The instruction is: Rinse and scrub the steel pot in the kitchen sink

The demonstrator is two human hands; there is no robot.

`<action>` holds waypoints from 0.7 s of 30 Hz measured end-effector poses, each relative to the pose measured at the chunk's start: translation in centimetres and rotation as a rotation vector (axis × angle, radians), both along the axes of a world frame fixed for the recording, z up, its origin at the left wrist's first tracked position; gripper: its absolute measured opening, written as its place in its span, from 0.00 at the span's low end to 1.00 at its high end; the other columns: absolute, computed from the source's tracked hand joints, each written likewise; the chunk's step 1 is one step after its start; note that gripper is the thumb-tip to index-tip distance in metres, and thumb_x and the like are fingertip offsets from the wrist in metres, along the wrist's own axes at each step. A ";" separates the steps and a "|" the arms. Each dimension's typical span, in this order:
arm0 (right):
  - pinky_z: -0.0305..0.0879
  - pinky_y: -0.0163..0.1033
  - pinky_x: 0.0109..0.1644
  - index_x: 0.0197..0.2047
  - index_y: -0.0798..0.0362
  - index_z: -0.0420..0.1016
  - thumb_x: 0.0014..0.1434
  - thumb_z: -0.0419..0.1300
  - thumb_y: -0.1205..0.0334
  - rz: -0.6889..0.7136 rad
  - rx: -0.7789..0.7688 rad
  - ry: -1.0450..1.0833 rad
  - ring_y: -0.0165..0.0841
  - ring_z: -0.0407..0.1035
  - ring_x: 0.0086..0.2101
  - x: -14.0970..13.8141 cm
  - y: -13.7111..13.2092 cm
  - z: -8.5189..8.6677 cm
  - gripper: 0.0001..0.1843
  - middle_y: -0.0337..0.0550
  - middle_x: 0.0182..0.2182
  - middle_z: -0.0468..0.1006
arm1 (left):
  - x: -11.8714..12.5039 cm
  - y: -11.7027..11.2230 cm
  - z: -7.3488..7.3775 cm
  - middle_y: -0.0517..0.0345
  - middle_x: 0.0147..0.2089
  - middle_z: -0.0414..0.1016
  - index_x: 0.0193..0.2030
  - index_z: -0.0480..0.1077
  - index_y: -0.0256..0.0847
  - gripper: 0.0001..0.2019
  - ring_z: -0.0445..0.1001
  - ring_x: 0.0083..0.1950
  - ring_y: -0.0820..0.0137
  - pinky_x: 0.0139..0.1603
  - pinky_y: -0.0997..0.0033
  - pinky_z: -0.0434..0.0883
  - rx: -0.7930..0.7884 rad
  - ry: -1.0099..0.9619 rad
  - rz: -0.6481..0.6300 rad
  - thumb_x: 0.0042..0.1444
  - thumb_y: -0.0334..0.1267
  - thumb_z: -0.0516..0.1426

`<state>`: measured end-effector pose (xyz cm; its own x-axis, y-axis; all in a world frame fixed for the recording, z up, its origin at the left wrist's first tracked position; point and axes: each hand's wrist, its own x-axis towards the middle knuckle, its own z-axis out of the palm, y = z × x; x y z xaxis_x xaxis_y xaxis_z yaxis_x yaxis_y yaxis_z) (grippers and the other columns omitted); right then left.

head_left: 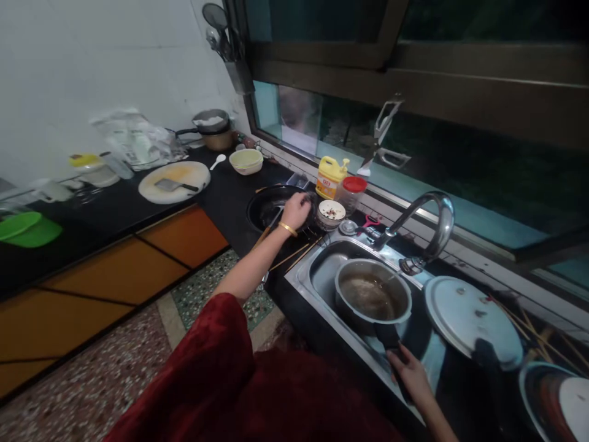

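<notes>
- Holding the metal pot [352, 314] by its black handle [387, 337]: right hand [409, 374], fingers wrapped round it, no gap.
- Left hand [297, 210] is over the right side of the black pan [251, 215], fingers curled. Too dark there, can't tell if it holds anything.
- Pot is beyond the right fist, handle running from its near side to the grip. Sits within the sink [306, 270]; can't tell if its base touches bottom. Cloudy liquid [368, 298] inside.
- Step in hand, my read: right steadies the pot, left is busy at the pan.
- Next move calls for a firm handle and a level pot; any tilt likely slops liquid. Left needs to miss the bowl [327, 223] just beside it, dark bits inside.
- Faucet [445, 215] arches behind the pot, spout near the rim; no stream I can make out.
- Outward: round lid [464, 319] right of the sink, yellow jug [327, 178] and red-lidded jar [354, 184] behind the bowl.
</notes>
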<state>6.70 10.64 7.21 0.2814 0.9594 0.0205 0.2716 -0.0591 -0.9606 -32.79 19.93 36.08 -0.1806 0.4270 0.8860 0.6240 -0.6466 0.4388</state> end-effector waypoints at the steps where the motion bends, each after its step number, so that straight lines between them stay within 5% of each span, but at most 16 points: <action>1: 0.64 0.39 0.24 0.60 0.62 0.62 0.38 0.62 0.41 -0.007 0.006 -0.049 0.36 0.66 0.19 0.4 0.4 -0.7 0.50 0.33 0.16 0.69 | -1.6 -0.4 0.9 0.53 0.35 0.74 0.40 0.74 0.33 0.10 0.72 0.38 0.68 0.44 0.69 0.70 0.024 -0.139 -0.068 0.54 0.30 0.54; 6: 0.70 0.53 0.39 0.47 0.51 0.75 0.43 0.55 0.41 -0.111 0.020 -0.573 0.51 0.75 0.34 2.9 0.7 -3.1 0.32 0.48 0.26 0.78 | -9.1 -4.0 3.5 0.63 0.23 0.68 0.33 0.70 0.34 0.04 0.68 0.24 0.76 0.28 0.76 0.69 0.097 -0.684 -0.371 0.50 0.33 0.57; 8: 0.68 0.57 0.46 0.46 0.52 0.76 0.45 0.52 0.41 -0.184 0.122 -0.746 0.56 0.74 0.40 2.0 -0.3 -1.7 0.31 0.56 0.34 0.80 | -11.9 -6.0 3.7 0.63 0.22 0.68 0.31 0.68 0.35 0.05 0.68 0.23 0.77 0.27 0.78 0.69 0.160 -0.753 -0.410 0.48 0.33 0.59; 10: 0.67 0.57 0.49 0.48 0.53 0.76 0.47 0.52 0.39 -0.200 0.279 -0.737 0.56 0.73 0.44 -1.5 -1.6 1.6 0.33 0.59 0.43 0.79 | -14.7 -7.9 3.7 0.63 0.23 0.68 0.31 0.68 0.35 0.06 0.69 0.24 0.76 0.28 0.77 0.69 0.220 -0.786 -0.433 0.47 0.33 0.60; 13: 0.70 0.49 0.50 0.51 0.50 0.75 0.48 0.56 0.38 0.013 0.378 -0.409 0.47 0.74 0.45 -12.4 -3.0 9.0 0.33 0.52 0.44 0.80 | -19.0 -9.9 3.2 0.62 0.25 0.69 0.32 0.68 0.36 0.08 0.71 0.26 0.76 0.30 0.77 0.71 0.273 -0.846 -0.507 0.47 0.35 0.61; 17: 0.67 0.45 0.53 0.54 0.50 0.71 0.44 0.65 0.43 0.577 0.493 -0.050 0.41 0.71 0.50 -33.8 -1.8 17.9 0.36 0.51 0.53 0.75 | -24.6 -10.3 0.3 0.61 0.29 0.72 0.35 0.68 0.36 0.12 0.71 0.26 0.76 0.29 0.77 0.70 0.259 -0.936 -0.645 0.45 0.37 0.62; 21: 0.69 0.38 0.41 0.48 0.46 0.69 0.46 0.65 0.43 0.815 0.401 0.392 0.35 0.70 0.49 -54.0 2.2 20.8 0.28 0.46 0.57 0.70 | -31.4 -8.8 -6.2 0.60 0.31 0.74 0.38 0.70 0.36 0.14 0.72 0.27 0.76 0.29 0.76 0.70 0.197 -1.057 -0.644 0.45 0.39 0.62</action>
<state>-47.27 12.84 27.98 -0.4053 0.8052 0.4329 -0.2571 0.3540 -0.8992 -64.15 11.16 29.93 -0.6494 0.5783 0.4939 -0.4269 -0.8146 0.3926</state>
